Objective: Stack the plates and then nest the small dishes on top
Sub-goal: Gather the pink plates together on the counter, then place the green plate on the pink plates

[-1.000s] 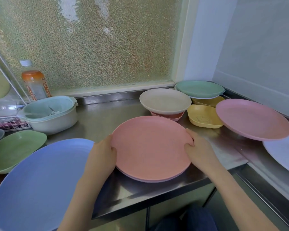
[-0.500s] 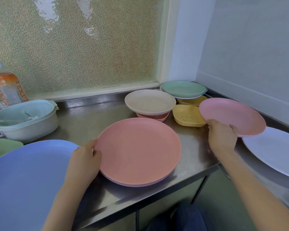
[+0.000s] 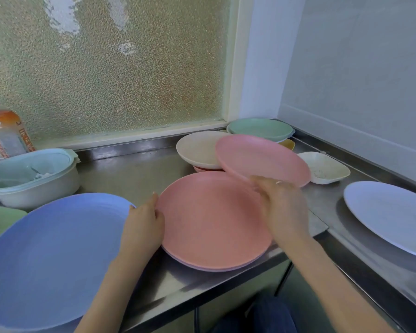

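Observation:
A stack of salmon-pink plates lies on the steel counter in front of me. My left hand rests on the stack's left rim, fingers loosely curved. My right hand grips the near edge of a smaller pink plate, held tilted in the air above the stack's far right side. Behind it a cream plate sits on a red dish, and a green plate covers a yellow dish. A cream square dish sits to the right.
A large blue plate lies at the near left, with a green plate beyond it. A pale lidded bowl and a bottle stand at the back left. A white plate lies on the right. The counter's front edge is close.
My right hand has lifted the smaller pink plate off the right side and carried it left over the stack. The cream square dish under it is now uncovered. My left hand stayed.

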`<state>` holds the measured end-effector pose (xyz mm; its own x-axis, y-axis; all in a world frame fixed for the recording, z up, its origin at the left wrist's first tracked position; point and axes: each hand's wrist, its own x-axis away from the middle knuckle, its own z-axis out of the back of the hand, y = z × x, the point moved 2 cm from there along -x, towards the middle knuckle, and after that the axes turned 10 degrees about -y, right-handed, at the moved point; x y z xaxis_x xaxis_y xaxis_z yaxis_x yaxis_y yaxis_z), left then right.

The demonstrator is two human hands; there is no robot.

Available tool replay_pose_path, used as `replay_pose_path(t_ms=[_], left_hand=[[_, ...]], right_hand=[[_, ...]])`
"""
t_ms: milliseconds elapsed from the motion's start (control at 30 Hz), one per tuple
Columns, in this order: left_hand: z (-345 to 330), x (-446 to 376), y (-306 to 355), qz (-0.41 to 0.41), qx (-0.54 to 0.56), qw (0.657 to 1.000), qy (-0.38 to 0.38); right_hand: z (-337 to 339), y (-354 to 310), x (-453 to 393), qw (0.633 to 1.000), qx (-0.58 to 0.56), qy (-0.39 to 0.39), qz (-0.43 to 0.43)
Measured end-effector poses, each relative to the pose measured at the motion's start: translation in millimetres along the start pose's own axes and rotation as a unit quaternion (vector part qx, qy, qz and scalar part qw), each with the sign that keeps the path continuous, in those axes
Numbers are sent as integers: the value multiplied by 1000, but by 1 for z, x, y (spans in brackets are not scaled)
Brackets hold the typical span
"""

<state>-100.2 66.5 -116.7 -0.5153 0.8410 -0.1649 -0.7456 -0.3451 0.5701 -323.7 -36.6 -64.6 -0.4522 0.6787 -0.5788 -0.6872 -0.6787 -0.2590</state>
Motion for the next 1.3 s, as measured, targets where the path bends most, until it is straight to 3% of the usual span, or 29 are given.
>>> replay_pose_path(t_ms=[367,567,667,733,800,867,933,1033,1300], left_hand=[[-4,-18,2,-27,21,999,-19],[3,-15,6,-1,90,996,-25],[4,-17,6,5,97,995,-32],[3,-18,4,4,101,994,-39],[2,-18,2,6,107,993,-45],[2,-17,3,9,110,993,-51],[1,-16,5,10,106,992,-60],[-1,-14,7,8,79,995,-63],[1,-14,10,-13,12,998,-65]], right_hand=[[-2,-46,76,986,11,-49,158],[-3,-41,80,978,-54,-164,114],[-6,-35,74,951,-91,-287,64],[-6,-33,73,935,-151,-317,59],[-5,-30,72,942,-188,-276,24],[-6,-18,66,961,-207,-174,-50],[-10,-3,56,957,-232,-112,-137],[-20,10,45,939,-223,-157,-211],[-27,10,40,937,-226,-157,-216]])
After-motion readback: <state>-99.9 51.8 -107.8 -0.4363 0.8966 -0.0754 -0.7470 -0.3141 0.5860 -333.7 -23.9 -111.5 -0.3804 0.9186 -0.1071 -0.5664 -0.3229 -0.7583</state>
